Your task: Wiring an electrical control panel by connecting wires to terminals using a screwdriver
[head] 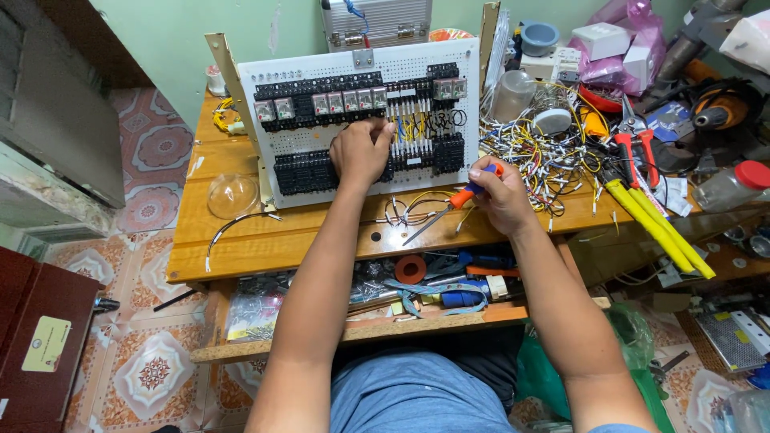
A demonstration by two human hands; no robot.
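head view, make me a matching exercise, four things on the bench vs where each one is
Things:
1. screwdriver
2. clear dome
3. yellow-handled cutters
4. left hand

Places:
A. on the white wiring board
B. on the table left of the board
C. in the right hand
D. right of the loose wire pile

Pairs: 1-C, 2-B, 3-D, 4-A

Your white perforated relay panel (321,140) leans upright on the wooden workbench. Your orange-handled screwdriver (449,204) angles its tip down-left, just before it.
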